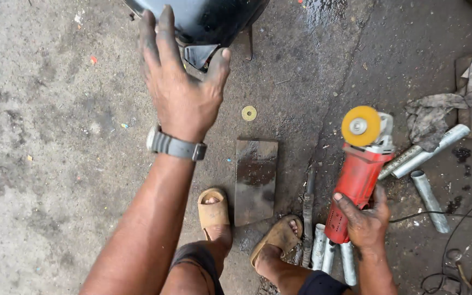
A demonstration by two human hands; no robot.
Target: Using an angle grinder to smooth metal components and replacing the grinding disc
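A: Left hand (pixel 184 82) status?

B: Raised, fingers spread apart, palm away from cam. Fingertips at the edge of a black metal body (pixel 203 19) at top of frame; can't tell if they touch it or hover just in front. Nothing gripped. Grey wristwatch (pixel 175 146) on that wrist. Skin grimy.

A: Right hand (pixel 364 221)?

B: Closed round the rear body of a red angle grinder (pixel 359 180), thumb and fingers wrapped on the handle end. Grinder lies on the floor, lower right, head pointing up-frame. Yellow disc (pixel 361 126) on its head faces cam.

A: Grinder's surroundings?

B: Several galv. pipe offcuts (pixel 430 199) to its right; more short pipes (pixel 319 247) just beside the handle end, near the right foot. A black cable (pixel 454 216) runs off toward frame right. Grey rag (pixel 432 114) upper right, near the pipes.

A: Between the hands?

B: Flat rectangular steel plate (pixel 255 180) on the concrete floor (pixel 45 136), approx. centre frame. Small yellow ring-shaped disc (pixel 249 113) above it, apart from plate. Rusty rod (pixel 307 218) lies right of the plate.

A: Feet?

B: Both in tan sandals (pixel 213 210), either side of plate's lower end. Floor right half dark, looks wet.
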